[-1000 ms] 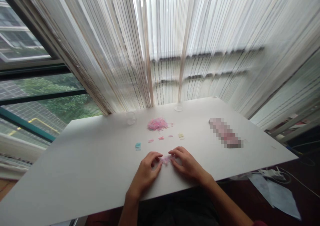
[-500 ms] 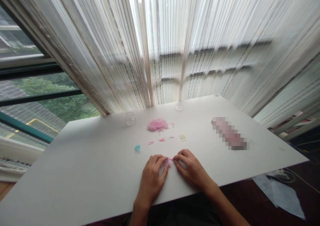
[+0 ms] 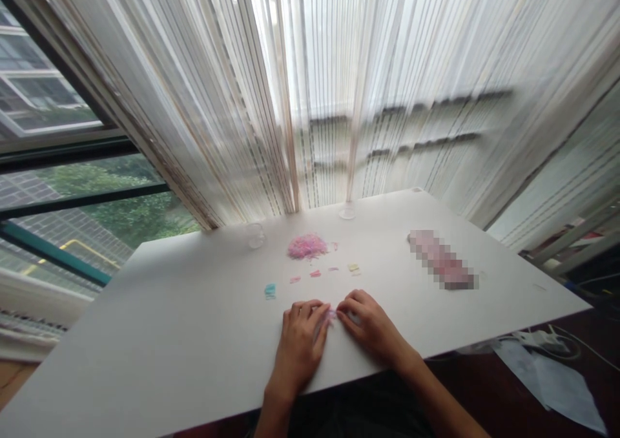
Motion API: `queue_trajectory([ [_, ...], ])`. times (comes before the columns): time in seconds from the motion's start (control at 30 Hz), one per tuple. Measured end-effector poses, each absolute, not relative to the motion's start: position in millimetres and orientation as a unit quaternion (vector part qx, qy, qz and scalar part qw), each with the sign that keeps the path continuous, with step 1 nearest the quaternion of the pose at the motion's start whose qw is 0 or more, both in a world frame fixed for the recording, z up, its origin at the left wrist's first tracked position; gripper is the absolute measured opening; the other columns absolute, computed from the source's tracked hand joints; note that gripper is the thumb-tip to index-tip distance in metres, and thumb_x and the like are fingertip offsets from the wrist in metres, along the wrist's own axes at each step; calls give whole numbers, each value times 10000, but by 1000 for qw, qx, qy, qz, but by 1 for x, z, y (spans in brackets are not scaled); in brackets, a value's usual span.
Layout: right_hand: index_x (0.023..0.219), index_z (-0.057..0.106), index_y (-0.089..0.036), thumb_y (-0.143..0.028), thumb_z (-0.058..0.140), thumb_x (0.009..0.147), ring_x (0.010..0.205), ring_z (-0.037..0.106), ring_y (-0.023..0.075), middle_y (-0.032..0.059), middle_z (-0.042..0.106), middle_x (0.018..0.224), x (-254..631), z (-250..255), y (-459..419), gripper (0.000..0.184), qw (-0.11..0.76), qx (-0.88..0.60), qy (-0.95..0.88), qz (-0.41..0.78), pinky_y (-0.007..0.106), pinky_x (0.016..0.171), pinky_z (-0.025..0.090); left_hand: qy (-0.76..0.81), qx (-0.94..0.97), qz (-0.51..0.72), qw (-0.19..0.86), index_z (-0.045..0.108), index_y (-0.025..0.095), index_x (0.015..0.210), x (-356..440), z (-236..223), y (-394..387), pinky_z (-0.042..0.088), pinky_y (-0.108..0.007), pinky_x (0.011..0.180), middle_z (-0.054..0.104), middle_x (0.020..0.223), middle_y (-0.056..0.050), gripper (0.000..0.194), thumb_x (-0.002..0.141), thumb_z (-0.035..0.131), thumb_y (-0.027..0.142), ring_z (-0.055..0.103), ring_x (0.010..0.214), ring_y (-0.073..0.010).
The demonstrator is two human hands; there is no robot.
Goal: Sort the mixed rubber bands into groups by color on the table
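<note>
Near the table's front edge my two hands come together over a little bunch of pale pink-purple strips [image 3: 331,315]. My left hand [image 3: 303,334] is closed round its left side, thumb and fingers pinching. From the other side my right hand [image 3: 365,322] pinches at the bunch with thumb and forefinger closed. The strips are too small to tell their exact kind. Beyond the hands lie a turquoise group [image 3: 270,291], a pink group [image 3: 295,280], a red group [image 3: 315,273], a purple piece [image 3: 334,269] and a yellow group [image 3: 354,268]. Behind them is a mixed, mostly pink pile [image 3: 307,246].
A clear round container [image 3: 256,236] and a clear shallow lid or dish [image 3: 347,212] stand toward the back of the white table [image 3: 169,334]. A pixelated pinkish object [image 3: 442,259] lies at right. A string curtain [image 3: 320,89] hangs behind.
The camera view has shifted slightly. Both hands stay at the pink-purple strips, with only small finger movement. Nothing else on the table has visibly moved.
</note>
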State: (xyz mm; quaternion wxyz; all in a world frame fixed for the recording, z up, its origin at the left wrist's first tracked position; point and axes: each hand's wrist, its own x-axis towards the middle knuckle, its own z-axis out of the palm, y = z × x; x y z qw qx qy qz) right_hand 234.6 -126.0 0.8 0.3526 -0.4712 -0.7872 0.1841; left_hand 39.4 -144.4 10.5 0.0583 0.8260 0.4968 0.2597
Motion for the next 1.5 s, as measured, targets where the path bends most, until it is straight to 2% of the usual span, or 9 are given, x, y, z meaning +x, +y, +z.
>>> queue_trajectory([
  [0.4, 877, 629, -195, -115, 563, 903, 828, 611, 204, 57, 614, 887, 235, 6, -127, 107, 365, -478, -777, 186, 356, 760, 538, 491, 816, 287, 106, 640, 237, 1156, 37, 10, -145, 474, -422, 873, 643, 1089, -74, 234, 959, 526, 184, 557, 1037, -245],
  [0.57, 899, 640, -205, -127, 612, 879, 872, 602, 216, 55, 612, 899, 234, 6, -127, 85, 359, -467, -787, 183, 376, 801, 533, 491, 812, 298, 104, 646, 240, 1153, 37, 10, -145, 483, -412, 881, 650, 1074, -65, 241, 945, 544, 173, 567, 1030, -237],
  [0.83, 877, 608, -194, -125, 556, 927, 874, 589, 219, 58, 606, 903, 234, 8, -128, 100, 334, -484, -787, 185, 384, 802, 521, 494, 811, 291, 115, 638, 235, 1151, 37, 11, -145, 471, -410, 883, 651, 1081, -61, 233, 950, 539, 170, 564, 1031, -233],
  [1.23, 901, 581, -194, -153, 502, 949, 859, 584, 223, 75, 596, 910, 235, 0, -124, 101, 405, -489, -751, 180, 387, 768, 539, 491, 812, 296, 108, 628, 223, 1158, 37, 11, -144, 471, -412, 886, 664, 1078, -69, 228, 975, 494, 198, 569, 1023, -233],
  [1.5, 915, 594, -198, -158, 509, 949, 860, 589, 218, 72, 602, 912, 236, 4, -125, 101, 403, -468, -765, 183, 378, 771, 541, 483, 795, 346, 124, 626, 213, 1166, 35, 11, -142, 496, -401, 867, 686, 1056, -74, 224, 973, 513, 226, 611, 980, -226],
])
